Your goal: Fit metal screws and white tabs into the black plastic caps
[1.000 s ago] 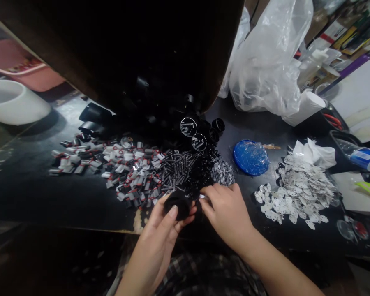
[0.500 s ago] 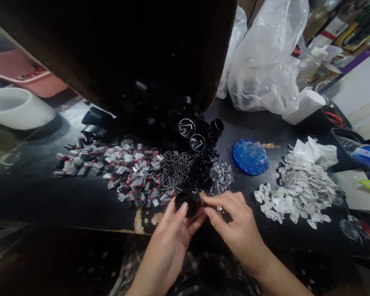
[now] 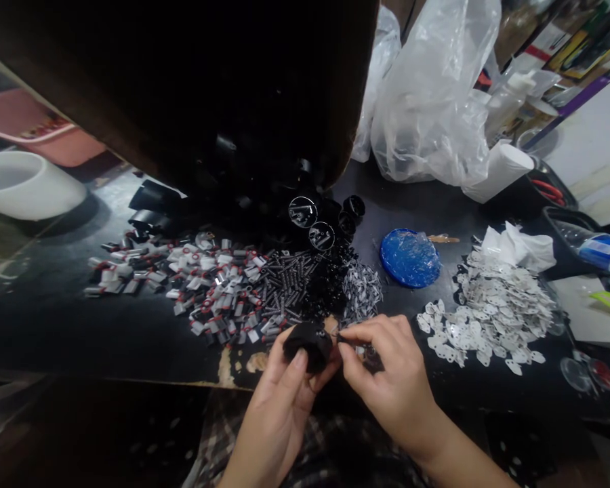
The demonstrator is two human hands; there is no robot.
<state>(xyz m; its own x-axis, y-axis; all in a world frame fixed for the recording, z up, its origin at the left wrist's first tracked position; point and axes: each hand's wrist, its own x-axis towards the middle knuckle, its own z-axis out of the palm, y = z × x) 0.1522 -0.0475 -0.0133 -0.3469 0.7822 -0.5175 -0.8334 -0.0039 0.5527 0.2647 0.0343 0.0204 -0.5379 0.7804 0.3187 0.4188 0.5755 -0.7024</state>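
My left hand [image 3: 289, 386] is closed around a round black plastic housing [image 3: 308, 346], thumb on its near side, above the table's front edge. At the housing's right side, the thumb and forefinger of my right hand [image 3: 386, 359] pinch a small dark part [image 3: 341, 337], too small to name. Just beyond the hands lie a heap of springs [image 3: 287, 274], a heap of small black parts [image 3: 328, 291] and a heap of small grey pieces [image 3: 360, 291]. More black housings [image 3: 303, 212] stand farther back, two showing metal inside.
Grey cylindrical pieces with red rings [image 3: 218, 285] lie left of the springs. A blue lid [image 3: 411, 257] and a pile of flat pale metal plates [image 3: 503, 312] are to the right. A large dark container [image 3: 183, 81] overhangs the back, beside clear plastic bags [image 3: 432, 108].
The black housing has turned in my left hand, so a small fitting on its right side now shows. My right fingers have drawn slightly away from it, with the dark part between them.
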